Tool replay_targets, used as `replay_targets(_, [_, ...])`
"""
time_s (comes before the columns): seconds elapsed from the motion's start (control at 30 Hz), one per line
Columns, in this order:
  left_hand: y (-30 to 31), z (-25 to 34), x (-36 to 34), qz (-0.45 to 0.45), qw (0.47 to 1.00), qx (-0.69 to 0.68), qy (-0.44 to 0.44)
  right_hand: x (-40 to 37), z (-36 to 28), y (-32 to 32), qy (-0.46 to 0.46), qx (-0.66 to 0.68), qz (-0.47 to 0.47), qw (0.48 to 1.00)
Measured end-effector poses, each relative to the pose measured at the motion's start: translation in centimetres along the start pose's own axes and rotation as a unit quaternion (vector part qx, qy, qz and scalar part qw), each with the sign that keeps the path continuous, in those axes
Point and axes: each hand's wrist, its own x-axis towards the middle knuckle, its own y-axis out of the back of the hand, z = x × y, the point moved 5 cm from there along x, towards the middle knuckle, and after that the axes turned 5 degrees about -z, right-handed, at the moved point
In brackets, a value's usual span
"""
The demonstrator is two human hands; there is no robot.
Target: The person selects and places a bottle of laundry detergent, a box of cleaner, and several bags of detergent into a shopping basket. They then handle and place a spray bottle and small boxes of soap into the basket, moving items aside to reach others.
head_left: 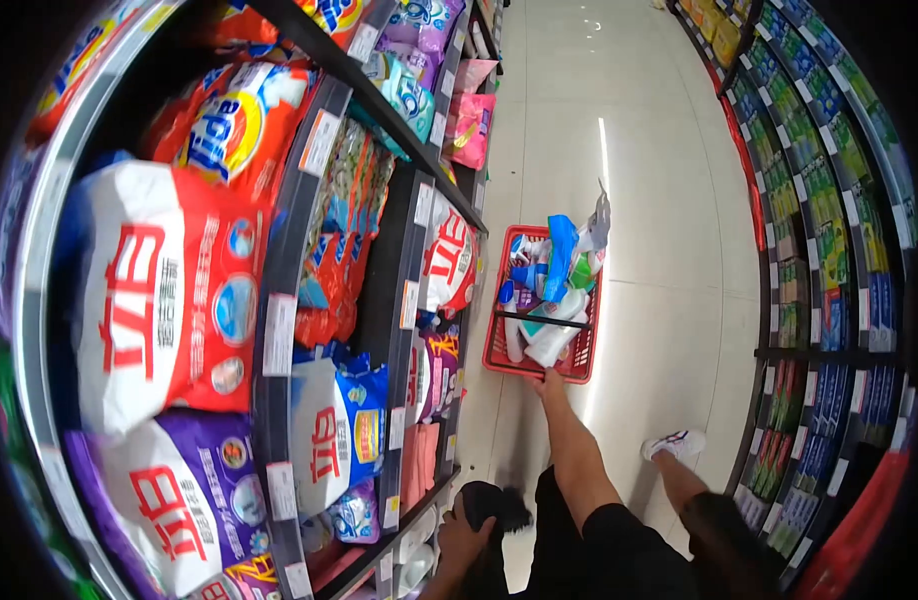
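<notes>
My right hand is closed on the near edge of a red shopping basket, where the dark handle also lies across. Inside the basket are several packaged goods, among them a blue packet and a white bottle. My left hand is at the bottom, beside the left shelf, with its fingers wrapped round a dark object that has a bristly black end. Part of that object is hidden by the hand.
Shelves on the left hold large detergent bags, with a dark shelf frame near the basket. Shelves of small boxes line the right. A pale tiled floor runs between. A white shoe is at lower right.
</notes>
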Motion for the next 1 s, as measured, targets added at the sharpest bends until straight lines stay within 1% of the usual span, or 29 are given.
replay_targets(0.07, [2.6, 3.4, 0.1, 0.03, 0.999, 0.032, -0.016, 1.5, -3.3, -3.1, 0.005, -0.024, -0.036, 0.999])
replay_targets(0.1, [3.5, 4.4, 0.8, 0.065, 0.996, 0.04, -0.038, 2.2, -4.7, -4.3, 0.01, -0.038, -0.051, 0.998])
replay_targets(0.2, [6.5, 8.1, 4.0, 0.114, 0.989, 0.015, -0.092, 3.6, -8.2, -9.1, 0.025, -0.057, -0.049, 0.997])
replay_targets(0.23, [8.4, 11.0, 7.7, 0.087, 0.991, 0.035, -0.097, 4.6, -10.1, -12.7, 0.025, -0.065, 0.0, 0.998])
replay_targets(0.27, [9.2, 12.7, 9.8, 0.085, 0.991, 0.014, -0.104, 5.0, -10.7, -15.1, 0.025, -0.056, -0.022, 0.998])
replay_targets(0.33, [12.5, 17.0, 13.7, 0.102, 0.987, 0.092, -0.089, 5.9, -12.4, -18.3, 0.028, -0.04, -0.055, 0.997])
replay_targets(0.37, [13.8, 18.0, 15.2, 0.099, 0.988, 0.082, -0.083, 8.0, -12.8, -18.5, 0.02, -0.051, -0.024, 0.998])
replay_targets(0.43, [15.8, 18.8, 18.9, 0.092, 0.991, 0.052, -0.084, 9.2, -14.6, -21.6, 0.019, -0.045, -0.025, 0.998])
replay_targets(0.53, [19.0, 22.1, 22.4, 0.06, 0.993, 0.067, -0.082, 10.2, -17.2, -26.9, 0.019, -0.033, -0.021, 0.999])
replay_targets(0.6, [20.7, 24.1, 23.8, 0.044, 0.993, 0.073, -0.079, 12.6, -18.7, -28.6, 0.019, -0.047, -0.023, 0.998])
replay_targets(0.63, [21.5, 25.3, 24.9, 0.038, 0.993, 0.076, -0.079, 13.4, -19.7, -29.5, 0.002, -0.037, 0.002, 0.999])
replay_targets(0.73, [22.7, 27.0, 28.0, 0.025, 0.994, 0.077, -0.074, 13.1, -23.4, -33.1, 0.009, -0.067, -0.001, 0.998])
replay_targets(0.77, [23.0, 27.5, 29.0, 0.014, 0.995, 0.072, -0.066, 17.2, -23.6, -32.3, -0.002, -0.087, -0.033, 0.996])
replay_targets(0.8, [23.3, 28.2, 29.6, 0.013, 0.996, 0.071, -0.057, 17.7, -24.7, -32.7, 0.008, -0.074, -0.024, 0.997])
replay_targets(0.87, [24.1, 30.1, 31.5, 0.01, 0.997, 0.066, -0.044, 19.4, -26.5, -34.2, -0.046, -0.111, -0.006, 0.993])
replay_targets(0.93, [24.9, 32.1, 33.1, -0.004, 0.998, 0.057, -0.018, 20.8, -27.9, -35.5, -0.05, -0.114, 0.012, 0.992])
replay_targets(0.97, [25.4, 33.3, 34.1, -0.012, 0.999, 0.047, 0.001, 21.2, -29.0, -37.4, -0.05, -0.118, 0.019, 0.992])
replay_targets(1.0, [25.7, 34.5, 34.7, -0.024, 0.999, 0.039, 0.023, 21.9, -29.8, -39.0, -0.037, -0.11, 0.0, 0.993])
